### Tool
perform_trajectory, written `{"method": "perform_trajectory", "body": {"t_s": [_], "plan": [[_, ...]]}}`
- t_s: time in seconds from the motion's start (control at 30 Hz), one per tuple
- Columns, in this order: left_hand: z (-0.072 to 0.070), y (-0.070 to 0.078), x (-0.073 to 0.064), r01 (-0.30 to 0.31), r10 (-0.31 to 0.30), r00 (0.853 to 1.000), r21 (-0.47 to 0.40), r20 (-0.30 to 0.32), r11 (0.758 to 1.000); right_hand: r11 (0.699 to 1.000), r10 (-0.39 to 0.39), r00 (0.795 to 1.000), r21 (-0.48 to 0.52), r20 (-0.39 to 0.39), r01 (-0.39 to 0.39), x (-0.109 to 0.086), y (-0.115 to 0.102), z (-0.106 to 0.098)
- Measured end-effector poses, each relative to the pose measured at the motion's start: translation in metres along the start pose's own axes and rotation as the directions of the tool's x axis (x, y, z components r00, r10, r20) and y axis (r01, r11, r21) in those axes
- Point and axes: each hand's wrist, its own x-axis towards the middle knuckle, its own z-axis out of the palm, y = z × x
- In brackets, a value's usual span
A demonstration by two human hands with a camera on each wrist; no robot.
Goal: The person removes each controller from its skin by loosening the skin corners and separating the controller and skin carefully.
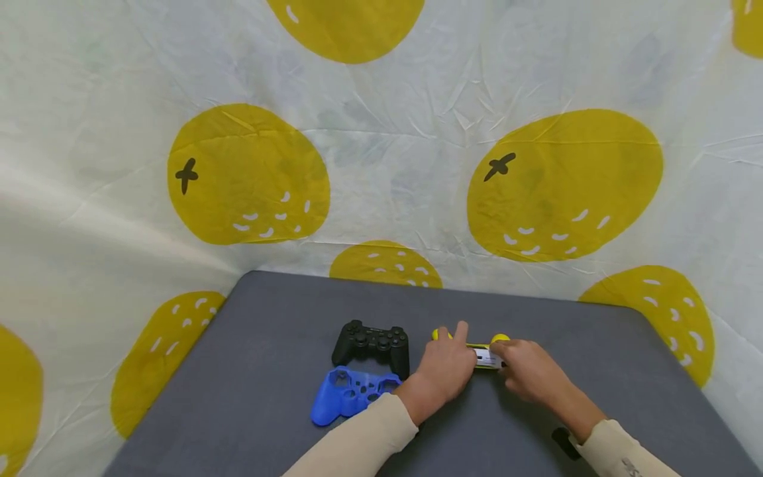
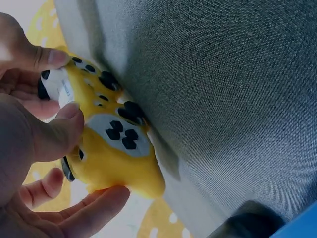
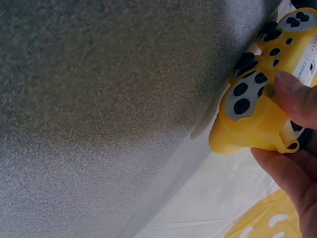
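Both hands hold a white game controller with a yellow silicone cover (image 1: 487, 358) on it. My left hand (image 1: 444, 368) grips one side of it; in the left wrist view its thumb presses the edge and fingers curl beneath the yellow grip (image 2: 124, 171). On the other side, my right hand (image 1: 530, 372) pinches the cover, thumb on the edge and fingers below, as the right wrist view shows. A small yellow loop (image 3: 291, 146) of the cover sticks out by those fingers. White casing (image 3: 306, 64) shows along the controller's edge.
Left of the hands, a black game controller (image 1: 379, 342) lies on the grey table (image 1: 286, 318). An empty blue silicone cover (image 1: 342, 394) lies in front of it, partly hidden by the left forearm. A white cloth with yellow fruit prints (image 1: 393, 172) hangs behind the table.
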Motion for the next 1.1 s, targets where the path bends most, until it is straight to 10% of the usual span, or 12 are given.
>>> {"method": "perform_trajectory", "body": {"t_s": [0.4,0.87,1.1], "plan": [[0.011,-0.032,-0.007,-0.01,0.011,0.999,0.004,-0.032,1.0,0.998,0.014,1.0,0.055,0.012,-0.014,0.004,0.009,-0.001],[0.015,-0.038,0.005,0.062,-0.065,0.995,0.05,0.075,0.997,0.994,0.003,0.999,0.105,0.049,-0.008,0.005,0.014,-0.004],[0.017,-0.048,0.007,0.051,-0.051,0.999,-0.25,0.007,0.967,0.994,0.021,0.997,0.105,0.07,-0.029,0.005,0.013,-0.006]]}}
